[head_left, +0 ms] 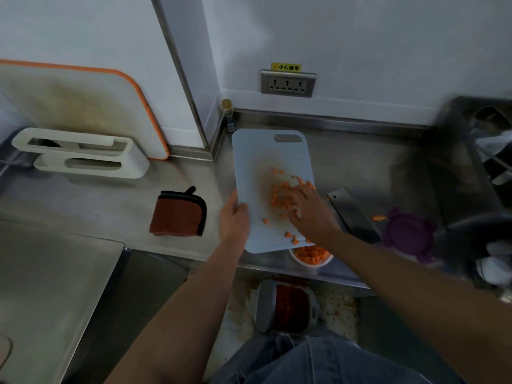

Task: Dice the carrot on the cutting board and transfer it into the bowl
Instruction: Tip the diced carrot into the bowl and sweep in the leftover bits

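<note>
- The steel counter [360,167] runs along the wall and carries everything below.
- A big board with an orange rim [77,106] leans upright against the wall at the far left.
- The white cutting board [266,153] lies on the counter with its handle slot away from the person. Its near edge reaches over the far rim of the bowl.
- A white rack [80,153] stands in front of the leaning board.
- A cleaver [352,214] lies flat on the counter, just right of the cutting board.
- A folded red cloth [178,214] lies left of the cutting board.
- A purple lid [407,234] sits right of the cleaver.
- The left hand [234,220] grips the cutting board's left edge, with the thumb on top.
- The right hand [307,209] rests palm down on the board, fingers spread flat among the carrot dice and clasping nothing.
- The white bowl [313,266] stands at the counter's near edge and already holds orange dice.
- The carrot dice [279,202] are mostly heaped mid-board by the right hand, with a few scattered toward the near edge.
- One carrot scrap [379,217] lies on the counter between cleaver and lid.
</note>
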Tool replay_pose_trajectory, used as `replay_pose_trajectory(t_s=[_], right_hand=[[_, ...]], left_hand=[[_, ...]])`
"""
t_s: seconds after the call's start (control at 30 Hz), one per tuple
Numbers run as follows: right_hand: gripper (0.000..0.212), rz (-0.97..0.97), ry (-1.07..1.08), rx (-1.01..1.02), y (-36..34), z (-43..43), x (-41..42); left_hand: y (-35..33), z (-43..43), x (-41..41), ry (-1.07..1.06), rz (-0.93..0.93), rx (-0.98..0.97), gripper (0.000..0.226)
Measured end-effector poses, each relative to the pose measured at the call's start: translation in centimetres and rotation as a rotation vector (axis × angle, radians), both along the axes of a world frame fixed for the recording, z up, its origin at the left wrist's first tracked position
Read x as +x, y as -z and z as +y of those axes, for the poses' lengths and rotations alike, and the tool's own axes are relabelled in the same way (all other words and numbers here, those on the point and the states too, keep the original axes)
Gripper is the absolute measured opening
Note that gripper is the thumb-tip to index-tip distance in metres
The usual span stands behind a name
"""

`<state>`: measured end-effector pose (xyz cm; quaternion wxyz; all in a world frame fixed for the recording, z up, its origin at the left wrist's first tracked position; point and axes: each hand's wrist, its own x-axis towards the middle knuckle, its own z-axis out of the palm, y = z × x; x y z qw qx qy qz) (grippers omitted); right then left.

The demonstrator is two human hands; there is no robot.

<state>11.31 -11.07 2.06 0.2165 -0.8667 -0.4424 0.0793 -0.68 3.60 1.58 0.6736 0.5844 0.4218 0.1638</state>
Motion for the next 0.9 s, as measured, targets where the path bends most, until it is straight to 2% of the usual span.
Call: replay_pose_trajectory(t_s=[0.1, 0.2, 0.33, 0.43, 0.67, 0.8, 0.9], right_hand=[[0.052, -0.023, -0.004, 0.076, -0.7, 1.2, 0.6], [0.064, -0.033, -0.075, 0.012, -1.2, 2.8, 0.8], [0.056, -0.112, -0.219, -0.081, -0.5, 2.2, -0.3], [0.051, -0.070, -0.276, -0.106, 0.4, 0.0, -1.4], [0.028, -0.100, -0.304, -0.042, 2.1, -4.2, -1.2], [0.037, -0.051, -0.127, 0.051, 0.8, -4.1, 0.1], [0.057, -0.024, -0.011, 0.021, 0.2, -2.5, 1.4]], left_hand=[[-0.1, -0.3, 0.3, 0.023, -0.007, 0.016, 0.048], [-0.1, -0.5, 0.5, 0.051, -0.011, 0.017, 0.045], [-0.5, -0.6, 0.6, 0.006, -0.027, 0.016, 0.045], [-0.3, -0.4, 0.6, -0.021, -0.062, 0.023, 0.045], [-0.5, -0.8, 1.0, -0.055, -0.063, 0.018, 0.051], [-0.6, -1.1, 1.0, -0.059, -0.042, 0.032, 0.049], [-0.5, -1.2, 1.0, -0.039, -0.027, 0.041, 0.048]])
